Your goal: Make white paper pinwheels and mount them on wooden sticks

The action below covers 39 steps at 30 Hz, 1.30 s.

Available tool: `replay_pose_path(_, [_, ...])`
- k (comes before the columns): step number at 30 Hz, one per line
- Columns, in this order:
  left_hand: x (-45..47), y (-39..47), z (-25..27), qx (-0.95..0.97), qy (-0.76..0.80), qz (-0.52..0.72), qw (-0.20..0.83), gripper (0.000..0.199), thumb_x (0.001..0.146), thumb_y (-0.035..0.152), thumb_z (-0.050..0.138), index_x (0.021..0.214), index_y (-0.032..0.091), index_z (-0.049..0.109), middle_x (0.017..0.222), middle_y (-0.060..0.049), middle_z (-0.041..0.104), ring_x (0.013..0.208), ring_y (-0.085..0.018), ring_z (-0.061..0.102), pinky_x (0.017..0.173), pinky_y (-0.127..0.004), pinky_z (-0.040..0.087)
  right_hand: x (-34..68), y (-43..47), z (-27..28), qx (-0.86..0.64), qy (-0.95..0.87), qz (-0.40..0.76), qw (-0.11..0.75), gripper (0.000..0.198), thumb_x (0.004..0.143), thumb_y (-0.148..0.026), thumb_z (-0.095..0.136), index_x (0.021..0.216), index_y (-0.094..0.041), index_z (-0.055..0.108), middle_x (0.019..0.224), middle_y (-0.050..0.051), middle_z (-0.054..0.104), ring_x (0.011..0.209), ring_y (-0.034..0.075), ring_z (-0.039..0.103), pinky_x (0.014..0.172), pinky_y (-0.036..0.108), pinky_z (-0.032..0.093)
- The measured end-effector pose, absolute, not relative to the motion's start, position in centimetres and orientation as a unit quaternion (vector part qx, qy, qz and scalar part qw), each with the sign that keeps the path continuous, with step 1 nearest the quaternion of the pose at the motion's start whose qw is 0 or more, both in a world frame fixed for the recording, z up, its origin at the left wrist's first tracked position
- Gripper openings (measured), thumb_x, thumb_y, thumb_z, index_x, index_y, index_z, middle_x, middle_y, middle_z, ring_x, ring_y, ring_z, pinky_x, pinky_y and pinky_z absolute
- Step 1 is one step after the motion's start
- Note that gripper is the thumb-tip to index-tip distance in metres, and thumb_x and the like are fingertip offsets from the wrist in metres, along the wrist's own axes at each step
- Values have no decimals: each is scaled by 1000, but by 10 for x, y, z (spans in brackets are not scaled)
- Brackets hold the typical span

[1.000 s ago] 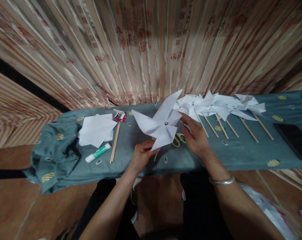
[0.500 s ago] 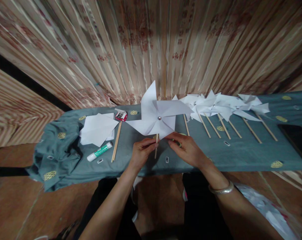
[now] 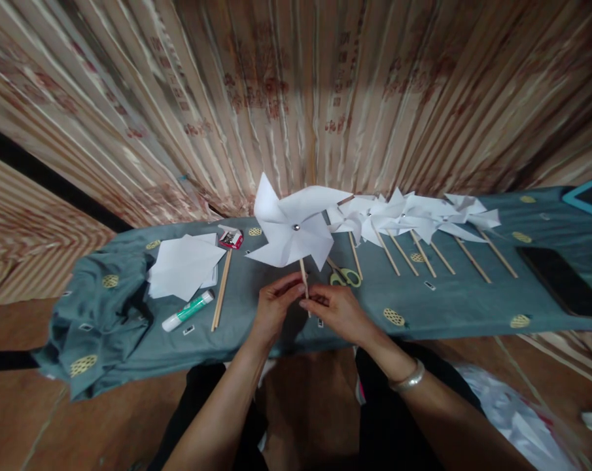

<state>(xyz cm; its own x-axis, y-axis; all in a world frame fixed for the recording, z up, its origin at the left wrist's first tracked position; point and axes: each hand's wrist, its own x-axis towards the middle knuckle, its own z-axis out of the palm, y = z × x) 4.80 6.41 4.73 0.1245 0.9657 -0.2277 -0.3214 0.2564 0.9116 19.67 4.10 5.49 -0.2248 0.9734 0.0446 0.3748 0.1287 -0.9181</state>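
A white paper pinwheel (image 3: 286,242), with a shiny round pin at its centre, stands upright over the table. Its thin wooden stick is pinched by my left hand (image 3: 275,306), fingers closed. On the same stick, slightly lower, the thumb and fingers of my right hand (image 3: 339,313) are closed too; a silver bangle circles that wrist. Green-handled scissors (image 3: 353,277) lie just beyond my right hand, their blades partly hidden under the paper vanes.
To the left are a stack of white paper (image 3: 182,265), a glue stick (image 3: 188,311), loose wooden sticks (image 3: 221,291) and a small red-and-white box (image 3: 233,237). Several pinwheels (image 3: 426,210) lie at right, with a black phone (image 3: 563,278) and a blue-framed device (image 3: 590,196). A curtain (image 3: 296,98) hangs behind.
The pinwheel's vanes have turned. My right hand has come down from just beneath the vanes onto the lower stick, uncovering the scissors. The whole view has shifted slightly.
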Motion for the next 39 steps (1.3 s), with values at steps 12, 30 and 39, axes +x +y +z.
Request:
replay_pose_path(12, [50,63,44,345,457,484,662,38,55,28,88,91,19,79,85,-5,77,84,-16,68,80,-28,50,281,82,55,-577,-542,457,405,50,66,-68,71,58,-19,62,49,-2,55,46,10,44,46,24,33])
replay_pose_path(30, [39,64,40,317,473,465,678,37,49,30,90,83,20,79,79,-3,77,78,-15,68,81,-27,51,308,90,54,-615,-565,384,392,51,67,-70,68,59,-19,65,50,-1,53,49,11,41,48,26,32])
replay_pose_path(39, [46,64,37,344,461,467,672,36,52,29,87,85,20,79,83,-5,77,83,-20,69,84,-33,52,301,92,37,-629,-596,337,368,50,75,-67,60,62,-19,65,52,-1,54,50,12,42,50,27,32])
